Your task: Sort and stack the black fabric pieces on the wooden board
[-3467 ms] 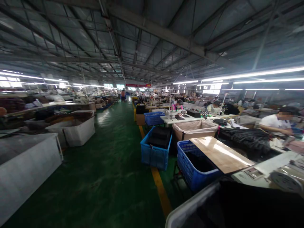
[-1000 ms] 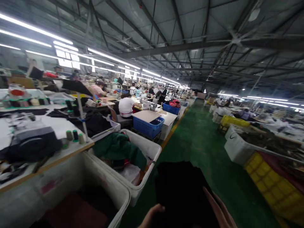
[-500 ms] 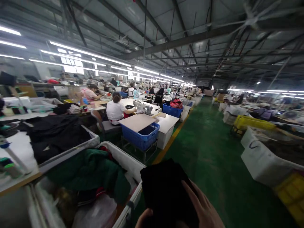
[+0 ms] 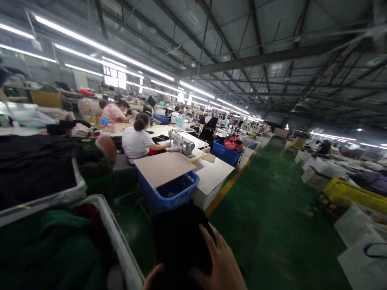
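Green floor (image 4: 272, 225) runs past a sewing table (image 4: 163, 129) and beneath a black bundle (image 4: 181, 241), gripped from two sides before the near edge of a blue bin (image 4: 183, 194). The right hand (image 4: 223, 259) spreads along the bundle's right side; the left hand (image 4: 153, 276), mostly unseen, shows a thumb on its left edge. Uneven pressure could let any loose layers slip, or the rim could snag them.

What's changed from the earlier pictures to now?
No hands showed at first; now the left hand and right hand hold a black stack. The camera advanced, shifting green cloth toward the view's lower left. The board still partly covers the blue basket.
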The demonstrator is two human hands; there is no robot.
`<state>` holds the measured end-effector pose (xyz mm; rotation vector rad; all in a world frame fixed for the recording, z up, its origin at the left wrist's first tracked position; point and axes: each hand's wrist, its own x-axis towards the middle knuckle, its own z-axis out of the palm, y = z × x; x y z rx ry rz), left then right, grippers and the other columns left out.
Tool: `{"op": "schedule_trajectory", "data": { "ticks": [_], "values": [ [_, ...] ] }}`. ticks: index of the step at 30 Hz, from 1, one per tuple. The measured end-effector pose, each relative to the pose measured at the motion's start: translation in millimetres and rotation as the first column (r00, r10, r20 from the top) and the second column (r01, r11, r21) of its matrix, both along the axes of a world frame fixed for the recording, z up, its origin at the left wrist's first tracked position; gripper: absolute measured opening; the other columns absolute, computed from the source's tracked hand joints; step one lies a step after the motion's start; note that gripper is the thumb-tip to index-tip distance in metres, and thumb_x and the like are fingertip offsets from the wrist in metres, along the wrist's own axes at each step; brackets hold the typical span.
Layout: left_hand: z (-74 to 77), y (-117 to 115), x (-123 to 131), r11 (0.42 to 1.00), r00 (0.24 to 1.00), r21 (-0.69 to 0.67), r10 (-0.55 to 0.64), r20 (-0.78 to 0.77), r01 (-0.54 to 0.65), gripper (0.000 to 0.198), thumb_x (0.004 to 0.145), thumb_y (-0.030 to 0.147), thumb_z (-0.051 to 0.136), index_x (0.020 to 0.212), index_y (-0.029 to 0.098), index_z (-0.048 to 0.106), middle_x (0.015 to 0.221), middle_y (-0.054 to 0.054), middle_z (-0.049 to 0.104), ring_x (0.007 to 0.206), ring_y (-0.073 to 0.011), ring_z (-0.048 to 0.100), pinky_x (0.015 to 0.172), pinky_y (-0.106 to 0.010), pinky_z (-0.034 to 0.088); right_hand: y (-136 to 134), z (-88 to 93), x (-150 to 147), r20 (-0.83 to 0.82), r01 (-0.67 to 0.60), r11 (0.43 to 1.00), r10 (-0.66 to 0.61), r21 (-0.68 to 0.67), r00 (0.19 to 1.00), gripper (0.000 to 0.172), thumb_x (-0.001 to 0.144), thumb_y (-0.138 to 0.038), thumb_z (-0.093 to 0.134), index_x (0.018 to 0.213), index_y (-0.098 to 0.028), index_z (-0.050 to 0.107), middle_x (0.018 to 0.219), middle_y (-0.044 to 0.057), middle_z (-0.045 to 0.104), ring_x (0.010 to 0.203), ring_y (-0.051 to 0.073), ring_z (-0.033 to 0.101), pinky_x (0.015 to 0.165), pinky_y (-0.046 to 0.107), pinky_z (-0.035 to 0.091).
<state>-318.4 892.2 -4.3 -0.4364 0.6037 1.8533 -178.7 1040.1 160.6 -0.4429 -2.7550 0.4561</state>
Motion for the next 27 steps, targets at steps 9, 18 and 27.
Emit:
{"op": "schedule_trajectory", "data": {
  "ticks": [9,18,27],
  "values": [
    [47.8,122,-81,0.994,0.985,-0.092,-0.074,-0.154,0.060,0.025,0.082,0.029,0.060,0.090,0.008,0.071,0.084,-0.015,0.075,0.088,-0.0326,0.072,0.087,-0.041,0.053,132,19.9,-79,-0.089,0.031,0.996,-0.038,-0.086,0.995,0.078,0.081,-0.037,0.065,0.150,-0.028,0.030,0.151,0.009,0.039,0.136,0.029,0.042,0.111,0.046,0.040],
    [22.9,196,-184,0.948,0.959,-0.165,0.252,-0.132,-0.272,0.055,0.081,0.015,0.053,0.135,0.007,0.055,0.086,-0.013,0.077,0.096,-0.0349,0.071,0.094,-0.043,0.052,229,1.6,-227,-0.077,-0.241,0.959,0.232,-0.149,0.970,0.093,0.068,-0.043,0.079,0.149,-0.028,0.035,0.151,0.013,0.037,0.136,0.034,0.041,0.112,0.048,0.037],
    [41.4,237,-304,0.806,0.859,-0.302,0.458,-0.227,-0.509,0.044,0.084,0.019,0.054,0.126,0.008,0.059,0.072,-0.007,0.074,0.076,-0.0303,0.073,0.083,-0.041,0.056,291,4.9,-387,-0.120,-0.419,0.891,0.403,-0.177,0.907,0.091,0.069,-0.048,0.079,0.147,-0.025,0.039,0.147,0.016,0.042,0.133,0.034,0.045,0.110,0.049,0.039]
  ]
}}
